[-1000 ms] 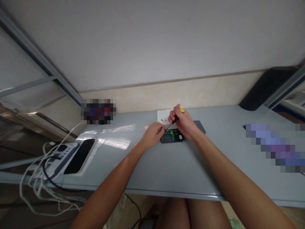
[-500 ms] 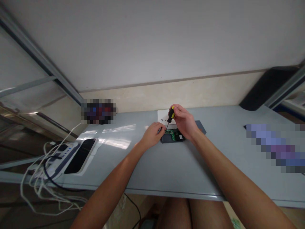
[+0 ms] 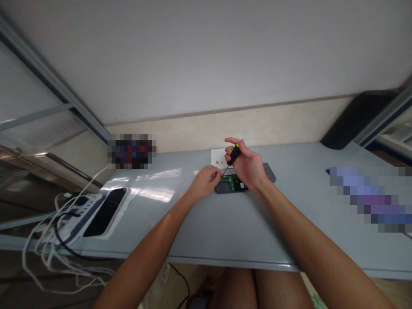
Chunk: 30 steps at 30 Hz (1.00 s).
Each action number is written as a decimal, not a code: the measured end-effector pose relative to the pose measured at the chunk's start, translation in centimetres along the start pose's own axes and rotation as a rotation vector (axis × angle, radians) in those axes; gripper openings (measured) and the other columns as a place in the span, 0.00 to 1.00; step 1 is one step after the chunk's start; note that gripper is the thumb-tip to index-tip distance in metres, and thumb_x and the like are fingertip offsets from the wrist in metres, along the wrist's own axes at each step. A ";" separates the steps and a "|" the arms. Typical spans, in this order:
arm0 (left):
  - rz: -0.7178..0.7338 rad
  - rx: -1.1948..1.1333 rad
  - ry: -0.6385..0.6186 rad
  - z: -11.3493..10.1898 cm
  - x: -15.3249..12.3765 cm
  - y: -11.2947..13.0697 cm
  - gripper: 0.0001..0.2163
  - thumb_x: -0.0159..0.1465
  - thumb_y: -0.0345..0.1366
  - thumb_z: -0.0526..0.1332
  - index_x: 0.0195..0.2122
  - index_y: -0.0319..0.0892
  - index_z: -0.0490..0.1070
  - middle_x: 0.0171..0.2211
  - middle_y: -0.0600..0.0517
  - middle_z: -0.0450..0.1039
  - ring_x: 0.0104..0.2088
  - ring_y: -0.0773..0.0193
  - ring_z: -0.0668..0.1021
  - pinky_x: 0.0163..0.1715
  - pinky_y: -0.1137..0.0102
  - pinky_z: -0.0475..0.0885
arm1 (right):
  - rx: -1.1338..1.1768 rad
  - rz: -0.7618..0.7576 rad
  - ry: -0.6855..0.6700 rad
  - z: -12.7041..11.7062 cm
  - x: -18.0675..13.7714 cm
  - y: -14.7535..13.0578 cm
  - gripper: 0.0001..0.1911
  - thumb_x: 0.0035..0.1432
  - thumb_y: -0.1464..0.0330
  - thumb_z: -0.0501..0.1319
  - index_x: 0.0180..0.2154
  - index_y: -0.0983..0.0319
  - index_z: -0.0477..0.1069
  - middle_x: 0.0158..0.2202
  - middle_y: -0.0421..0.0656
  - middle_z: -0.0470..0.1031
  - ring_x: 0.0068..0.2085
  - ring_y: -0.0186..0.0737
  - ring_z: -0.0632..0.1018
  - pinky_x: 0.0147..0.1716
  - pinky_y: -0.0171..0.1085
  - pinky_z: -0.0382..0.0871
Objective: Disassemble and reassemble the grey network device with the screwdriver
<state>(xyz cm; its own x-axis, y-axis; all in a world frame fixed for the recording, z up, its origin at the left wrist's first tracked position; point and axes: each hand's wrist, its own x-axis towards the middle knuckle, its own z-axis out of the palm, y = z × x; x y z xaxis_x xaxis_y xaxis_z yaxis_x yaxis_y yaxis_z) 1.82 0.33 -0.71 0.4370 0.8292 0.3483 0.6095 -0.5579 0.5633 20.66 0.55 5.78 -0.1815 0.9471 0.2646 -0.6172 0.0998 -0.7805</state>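
Note:
A phone-sized electronic device [image 3: 231, 183] lies opened on the table, its green circuit board bare. My right hand [image 3: 252, 165] grips a black and yellow screwdriver [image 3: 234, 154], with the index finger stretched out. The screwdriver leans, its shaft pointing down to the device's upper left part. My left hand [image 3: 206, 180] is closed at the device's left end, fingertips beside the screwdriver's tip; the exact contact is partly hidden. Behind the device lies white paper [image 3: 217, 155] with several small dark pieces, perhaps screws. A grey flat panel [image 3: 270, 171] lies right of it, partly covered by my right hand.
On the left, a smartphone [image 3: 106, 212] lies beside a power strip [image 3: 75, 219] with tangled white cables [image 3: 38, 274]. Blurred-out items sit at the back left and right. A dark curved object [image 3: 357, 122] leans at the back right. The table's front edge [image 3: 231, 264] runs before my legs.
My right hand has shifted its grip on the screwdriver, the index finger now extended, and the handle leans further right. My left hand stays at the device. The view has shifted slightly.

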 end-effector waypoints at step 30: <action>-0.014 0.017 0.029 0.5 0.1 -0.8 0.09 0.75 0.34 0.58 0.38 0.43 0.77 0.39 0.48 0.80 0.41 0.56 0.79 0.46 0.63 0.73 | -0.582 -0.295 0.144 0.8 -0.4 1.7 0.30 0.59 0.41 0.72 0.27 0.56 0.65 0.22 0.36 0.72 0.26 0.36 0.70 0.30 0.38 0.65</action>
<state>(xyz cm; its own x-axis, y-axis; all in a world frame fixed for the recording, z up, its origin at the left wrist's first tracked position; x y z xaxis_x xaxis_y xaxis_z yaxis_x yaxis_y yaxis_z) 1.68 0.80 -1.49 0.4096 0.8374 0.3619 0.6266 -0.5466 0.5556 19.04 0.05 4.79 0.0609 0.8821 0.4671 -0.1042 0.4710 -0.8760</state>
